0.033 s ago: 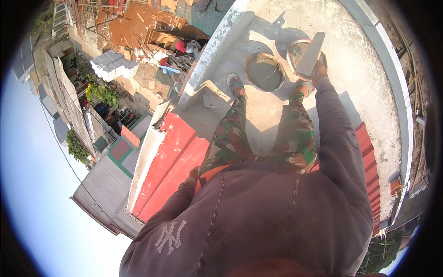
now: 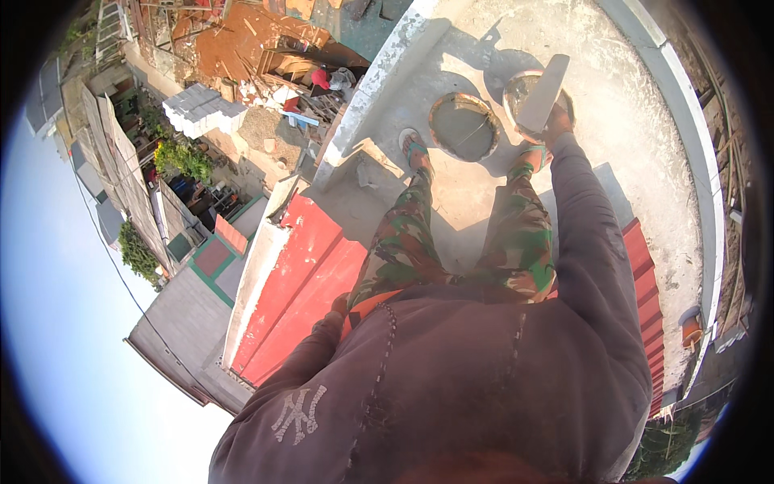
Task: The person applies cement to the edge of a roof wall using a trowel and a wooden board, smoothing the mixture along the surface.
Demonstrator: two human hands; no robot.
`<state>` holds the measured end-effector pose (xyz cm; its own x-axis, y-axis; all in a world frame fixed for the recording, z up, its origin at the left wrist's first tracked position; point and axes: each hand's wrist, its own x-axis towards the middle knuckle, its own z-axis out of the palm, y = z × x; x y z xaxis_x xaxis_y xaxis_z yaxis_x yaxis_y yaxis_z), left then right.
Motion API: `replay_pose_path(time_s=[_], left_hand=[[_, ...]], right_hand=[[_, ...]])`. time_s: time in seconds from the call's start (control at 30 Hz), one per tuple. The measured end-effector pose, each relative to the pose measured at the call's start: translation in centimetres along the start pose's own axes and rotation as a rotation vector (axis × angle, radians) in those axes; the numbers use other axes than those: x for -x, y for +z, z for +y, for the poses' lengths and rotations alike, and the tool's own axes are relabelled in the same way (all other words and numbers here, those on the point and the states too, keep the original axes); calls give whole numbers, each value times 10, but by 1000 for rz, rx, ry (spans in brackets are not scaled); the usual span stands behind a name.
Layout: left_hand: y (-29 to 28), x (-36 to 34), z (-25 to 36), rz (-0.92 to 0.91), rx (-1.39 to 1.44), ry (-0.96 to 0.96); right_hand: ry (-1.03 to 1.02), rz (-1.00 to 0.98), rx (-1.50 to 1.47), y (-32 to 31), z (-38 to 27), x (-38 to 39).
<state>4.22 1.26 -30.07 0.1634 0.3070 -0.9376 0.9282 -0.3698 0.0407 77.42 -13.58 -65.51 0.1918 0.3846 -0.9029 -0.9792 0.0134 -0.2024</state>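
My right hand (image 2: 559, 123) is closed on a long, flat plastering trowel (image 2: 543, 93), its grey blade turned toward me. The blade hangs over the right bucket (image 2: 513, 84) and covers much of its opening, so its contents show only in part. Beside it on the left stands a second round bucket (image 2: 463, 127) holding smooth grey wet mix, with a thin straight line across the surface. My left hand (image 2: 340, 304) rests by my left thigh, its fingers mostly hidden by the leg and sleeve.
Sandalled feet (image 2: 415, 152) stand on a concrete slab (image 2: 637, 105) bounded by a low pale parapet (image 2: 367, 97) on the left and a curved one on the right. Red metal roofing (image 2: 298, 282) lies beside my legs. Beyond the left edge, far below, are rubble and stacked white blocks (image 2: 201, 111).
The whole view has shifted very slightly. My hands, the trowel and both buckets keep the same places relative to one another.
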Motion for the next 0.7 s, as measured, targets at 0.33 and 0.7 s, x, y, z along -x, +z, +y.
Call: replay_pose_path(time_s=[0.33, 0.7], left_hand=[[-25, -14, 96, 88, -297, 246], [-157, -112, 226, 126, -683, 527]], right_hand=[[-163, 124, -93, -92, -8, 0], [-264, 336, -409, -104, -73, 319]])
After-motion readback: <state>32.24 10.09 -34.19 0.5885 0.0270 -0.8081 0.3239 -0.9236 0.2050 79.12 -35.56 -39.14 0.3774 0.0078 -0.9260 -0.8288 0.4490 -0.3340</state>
